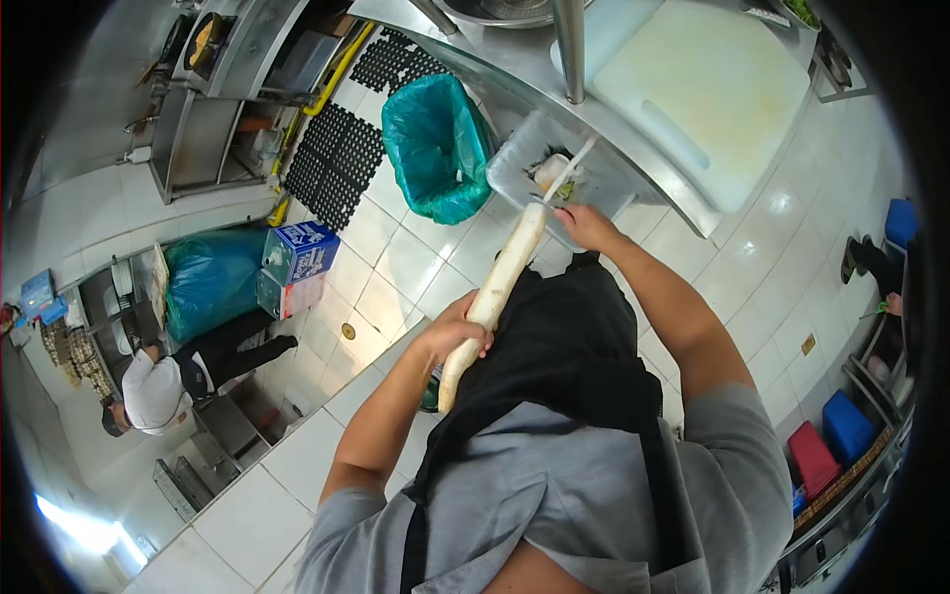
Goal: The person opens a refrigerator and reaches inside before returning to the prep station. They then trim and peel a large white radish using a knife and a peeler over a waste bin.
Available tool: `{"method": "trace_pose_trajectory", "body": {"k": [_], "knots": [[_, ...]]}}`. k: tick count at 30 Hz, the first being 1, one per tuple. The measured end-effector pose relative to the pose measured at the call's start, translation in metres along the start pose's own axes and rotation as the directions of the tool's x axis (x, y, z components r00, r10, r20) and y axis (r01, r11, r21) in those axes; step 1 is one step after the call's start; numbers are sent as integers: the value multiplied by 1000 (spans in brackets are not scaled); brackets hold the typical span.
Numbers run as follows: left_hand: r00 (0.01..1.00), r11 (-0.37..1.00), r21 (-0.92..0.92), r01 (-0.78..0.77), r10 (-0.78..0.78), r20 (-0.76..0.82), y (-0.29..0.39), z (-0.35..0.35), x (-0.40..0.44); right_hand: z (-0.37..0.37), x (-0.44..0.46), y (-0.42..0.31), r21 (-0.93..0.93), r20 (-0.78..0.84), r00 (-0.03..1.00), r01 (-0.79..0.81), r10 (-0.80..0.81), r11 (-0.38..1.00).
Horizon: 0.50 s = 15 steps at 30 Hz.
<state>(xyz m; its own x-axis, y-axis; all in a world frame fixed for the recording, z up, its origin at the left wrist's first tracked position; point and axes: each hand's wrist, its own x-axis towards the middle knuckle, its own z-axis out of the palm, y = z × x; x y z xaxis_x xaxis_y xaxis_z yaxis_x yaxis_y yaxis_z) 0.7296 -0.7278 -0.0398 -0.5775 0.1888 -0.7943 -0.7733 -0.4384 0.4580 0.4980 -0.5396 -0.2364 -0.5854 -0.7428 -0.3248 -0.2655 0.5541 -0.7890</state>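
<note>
My left hand [459, 330] is wrapped round the lower part of a long whitish root [512, 265], which looks like a daikon radish. The root slants up in front of my black apron. At its upper end my right hand [588, 228] is closed on a small peeler, mostly hidden by the fingers. A pale strip of peel [572, 168] stretches up from the root's tip, over a clear plastic tub [508, 170]. Inside the tub lie scraps and a pale rounded piece [551, 171].
Beside the tub stands a bin lined with a green bag [412, 139]. A steel counter with a white cutting board [722, 89] is ahead to the right. Black floor mats [333, 163] lie left. A co-worker [158, 391] stands far left; another person's legs show far right.
</note>
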Motion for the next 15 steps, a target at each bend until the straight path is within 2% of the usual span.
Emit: {"method": "trace_pose_trajectory", "body": {"k": [2,4,6,8,10,13,15], "knots": [[996,998,-50,48,-52,-74,-5,-2,2,11,11,17,-1,-58,988,-146,146,989],[994,995,-79,57,-64,-88,-7,-12,9,17,10,17,12,-98,982,-159,160,987],[991,989,-131,65,-79,-105,-13,-19,19,18,-14,-22,126,90,995,-54,43,991],[987,996,-82,21,-34,-159,-11,-23,38,8,-53,-84,220,176,970,125,-166,967],[990,992,-121,-21,4,-139,1,-17,45,2,-76,-121,173,294,918,223,-266,959],[993,992,-113,-49,36,-114,9,-13,50,-3,-82,-130,170,258,913,280,-317,945],[991,995,-17,-95,94,-91,12,-14,50,-3,-69,-119,134,198,927,296,-319,946]]}}
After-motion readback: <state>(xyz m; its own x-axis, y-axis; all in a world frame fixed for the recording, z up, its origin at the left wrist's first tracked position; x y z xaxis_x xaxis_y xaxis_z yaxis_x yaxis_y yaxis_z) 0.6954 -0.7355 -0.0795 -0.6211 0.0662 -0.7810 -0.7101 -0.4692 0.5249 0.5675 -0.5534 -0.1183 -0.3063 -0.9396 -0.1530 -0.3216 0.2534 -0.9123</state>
